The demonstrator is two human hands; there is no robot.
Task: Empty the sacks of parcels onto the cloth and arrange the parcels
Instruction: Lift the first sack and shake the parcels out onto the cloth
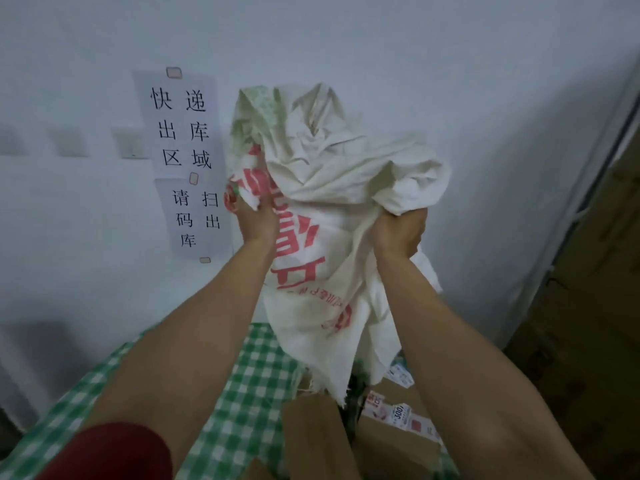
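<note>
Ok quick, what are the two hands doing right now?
Left hand: closed, gripping the white sack on its red-printed side.
Right hand: closed, gripping a bunched fold of the same sack.

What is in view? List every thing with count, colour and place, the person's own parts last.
sack: one, white with red print, held up before the wall
parcels: at least two, brown cardboard, under the sack, bottom right
cloth: one, green-and-white check, bottom left and centre
notices: two, white with black characters, taped on the wall left of the sack
cartons: count unclear, brown, dim, right edge
left hand: grips the sack's left side
right hand: grips the sack's right side
sleeve: one, red, bottom left
</note>
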